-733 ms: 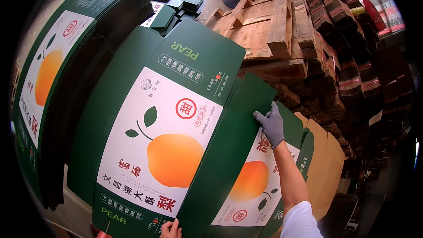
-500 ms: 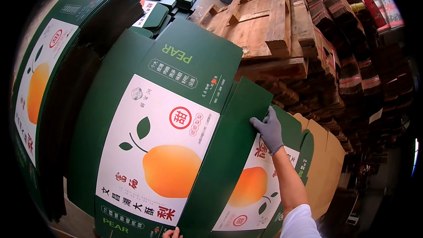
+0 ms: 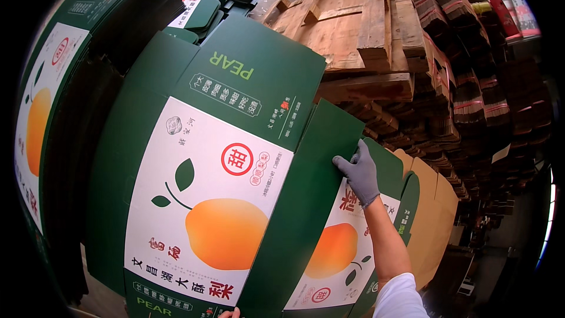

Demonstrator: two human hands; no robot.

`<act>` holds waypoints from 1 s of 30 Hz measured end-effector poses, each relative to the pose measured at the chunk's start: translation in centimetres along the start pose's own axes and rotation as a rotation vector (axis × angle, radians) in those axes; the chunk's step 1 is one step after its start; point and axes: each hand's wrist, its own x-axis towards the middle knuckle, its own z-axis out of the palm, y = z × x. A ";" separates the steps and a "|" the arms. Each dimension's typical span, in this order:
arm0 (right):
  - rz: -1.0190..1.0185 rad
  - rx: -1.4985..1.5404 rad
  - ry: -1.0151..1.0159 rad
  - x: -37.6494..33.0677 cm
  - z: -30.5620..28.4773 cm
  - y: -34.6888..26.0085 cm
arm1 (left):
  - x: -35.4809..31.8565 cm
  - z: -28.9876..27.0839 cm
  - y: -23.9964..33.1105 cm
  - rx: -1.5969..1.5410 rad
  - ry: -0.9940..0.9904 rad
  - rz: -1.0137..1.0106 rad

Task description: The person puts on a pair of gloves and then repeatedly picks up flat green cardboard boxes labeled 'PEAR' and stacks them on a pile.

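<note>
A large flat green carton blank (image 3: 282, 200) with white panels and printed orange-yellow pears fills the middle, tilted up toward me. My right hand (image 3: 360, 172), in a grey glove, grips the upper edge of its narrow green panel. The thumb lies across the front, and the other fingers are partly hidden at the edge. At the lower border, only bare fingertips of my left hand (image 3: 229, 314) show, closed at the carton's near edge; the rest is out of view.
To the left stands a tall stack of similar green cartons (image 3: 56, 53). More folded cartons (image 3: 203, 12) lie beyond. A wooden pallet (image 3: 347, 17) is behind, with bundled brown cardboard (image 3: 465, 35) piled at the right. Plain brown cardboard (image 3: 435, 200) is beside my right forearm.
The carton's left part and the stack at the left have shifted slightly left in view. My left fingertips sit a little lower in the picture. My right hand keeps its hold.
</note>
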 end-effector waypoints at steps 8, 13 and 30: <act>-0.006 -0.010 0.003 0.0 0.1 -0.3 | 0.0 0.0 0.1 -0.016 0.002 -0.015; -0.038 -0.048 0.034 -0.1 0.2 -0.3 | 0.1 -0.1 0.0 -0.013 0.007 -0.002; -0.105 -0.173 0.072 -0.5 0.4 -1.5 | 0.1 0.0 -0.1 -0.018 -0.012 -0.006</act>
